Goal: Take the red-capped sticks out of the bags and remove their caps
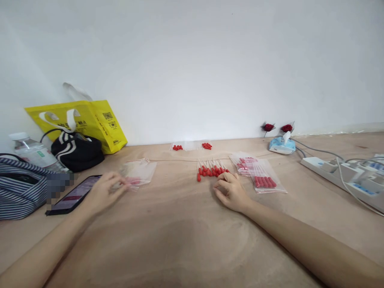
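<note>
My left hand rests on the brown tabletop and pinches the edge of a clear zip bag that holds a few red-tipped sticks. My right hand lies loosely curled just in front of a loose row of red-tipped sticks, its fingertips close to them; whether they hold a stick is hidden. To its right lie filled clear bags with more red-tipped sticks.
A phone lies by my left wrist. A striped bag, water bottle, black bag and yellow bag stand far left. Red caps lie by the wall. Wipes and power strips sit right.
</note>
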`<state>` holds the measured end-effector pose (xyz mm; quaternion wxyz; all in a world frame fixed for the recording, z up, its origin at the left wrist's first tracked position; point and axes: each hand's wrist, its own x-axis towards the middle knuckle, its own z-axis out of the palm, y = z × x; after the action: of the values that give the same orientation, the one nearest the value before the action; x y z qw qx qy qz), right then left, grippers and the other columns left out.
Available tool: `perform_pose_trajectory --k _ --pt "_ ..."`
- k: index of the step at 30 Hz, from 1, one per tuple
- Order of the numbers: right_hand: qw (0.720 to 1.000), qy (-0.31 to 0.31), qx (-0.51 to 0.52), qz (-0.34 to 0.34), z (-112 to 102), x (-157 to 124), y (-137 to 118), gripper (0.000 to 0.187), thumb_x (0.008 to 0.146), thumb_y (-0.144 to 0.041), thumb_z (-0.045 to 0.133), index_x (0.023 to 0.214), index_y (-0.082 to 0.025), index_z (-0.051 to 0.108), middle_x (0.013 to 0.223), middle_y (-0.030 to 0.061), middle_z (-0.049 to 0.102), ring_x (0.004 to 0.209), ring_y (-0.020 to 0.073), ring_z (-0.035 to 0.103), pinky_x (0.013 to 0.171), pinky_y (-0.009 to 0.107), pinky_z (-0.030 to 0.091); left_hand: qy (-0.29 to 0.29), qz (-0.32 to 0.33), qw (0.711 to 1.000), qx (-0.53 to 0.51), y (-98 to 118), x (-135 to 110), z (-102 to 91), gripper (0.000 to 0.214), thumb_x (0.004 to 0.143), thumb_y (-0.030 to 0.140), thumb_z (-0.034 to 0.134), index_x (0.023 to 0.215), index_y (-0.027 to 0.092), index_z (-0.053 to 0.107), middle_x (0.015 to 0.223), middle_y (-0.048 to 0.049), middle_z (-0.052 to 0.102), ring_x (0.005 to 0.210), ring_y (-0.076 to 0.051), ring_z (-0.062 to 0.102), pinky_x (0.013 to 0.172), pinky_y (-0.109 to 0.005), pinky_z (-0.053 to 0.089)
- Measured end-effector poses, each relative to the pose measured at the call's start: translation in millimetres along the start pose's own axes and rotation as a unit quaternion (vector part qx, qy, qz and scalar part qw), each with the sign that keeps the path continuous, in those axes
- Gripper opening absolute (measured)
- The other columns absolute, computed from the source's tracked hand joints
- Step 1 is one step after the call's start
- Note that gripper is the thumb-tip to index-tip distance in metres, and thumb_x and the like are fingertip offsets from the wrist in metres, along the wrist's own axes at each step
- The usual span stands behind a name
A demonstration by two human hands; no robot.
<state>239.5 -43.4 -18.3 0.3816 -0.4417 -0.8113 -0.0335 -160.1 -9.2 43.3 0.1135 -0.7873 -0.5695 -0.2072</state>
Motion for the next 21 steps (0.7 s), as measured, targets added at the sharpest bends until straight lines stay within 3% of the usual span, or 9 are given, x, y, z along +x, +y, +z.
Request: perform_pose_trajectory --k 2,5,8,14,21 --pt "1.000 0.002 0.001 -0.004 0.2 -0.2 0.1 0.008 0.072 -0.016 0.051 0.075 -0.018 0.058 0.084 0.0033 0.055 0.079 0.0146 0.051 0.071 0.031 0.030 -0.036 0.138 0.990 -0.004 -0.9 -8.8 5.6 0.023 0.079 0.038 0.046 0.079 0.025 0.064 0.086 -0.0023 0.057 0.086 -0.018 0.051 0.080 -0.030 0.040" --pt "1.000 0.006 -0.004 -0.007 0.9 -0.6 0.7 0.008 0.073 -0.017 0.051 0.075 -0.018 0.058 0.083 0.0036 0.055 0.079 0.0151 0.051 0.071 0.032 0.030 -0.011 0.213 0.976 0.046 -5.3 -8.5 17.4 0.026 0.080 0.037 0.044 0.090 0.028 0.067 0.101 -0.0057 0.059 0.096 -0.023 0.051 0.083 -0.037 0.039" --pt "1.000 0.009 -0.010 -0.007 1.6 -0.8 1.6 0.008 0.073 -0.018 0.051 0.075 -0.018 0.058 0.084 0.0041 0.055 0.079 0.0154 0.051 0.071 0.032 0.031 -0.014 0.233 0.967 0.098 -13.4 -0.6 22.4 0.028 0.081 0.036 0.042 0.093 0.029 0.066 0.104 -0.0072 0.060 0.100 -0.026 0.050 0.085 -0.041 0.038" --pt "1.000 0.005 -0.009 -0.014 2.4 -0.6 3.6 0.007 0.072 -0.018 0.051 0.075 -0.018 0.058 0.086 0.0044 0.055 0.079 0.0155 0.051 0.071 0.032 0.031 -0.070 0.262 0.951 0.147 -31.1 5.2 9.8 0.032 0.082 0.025 0.040 0.109 0.024 0.058 0.116 -0.0058 0.056 0.110 -0.024 0.045 0.093 -0.043 0.033" --pt "1.000 0.003 -0.005 -0.021 3.1 -0.9 4.5 0.010 0.071 -0.016 0.051 0.075 -0.018 0.059 0.089 0.0053 0.055 0.084 0.0169 0.051 0.073 0.033 0.031 -0.047 0.199 0.969 0.136 -38.6 5.8 12.5 0.027 0.083 0.028 0.038 0.089 0.020 0.064 0.108 -0.0026 0.059 0.108 -0.022 0.044 0.092 -0.042 0.035"
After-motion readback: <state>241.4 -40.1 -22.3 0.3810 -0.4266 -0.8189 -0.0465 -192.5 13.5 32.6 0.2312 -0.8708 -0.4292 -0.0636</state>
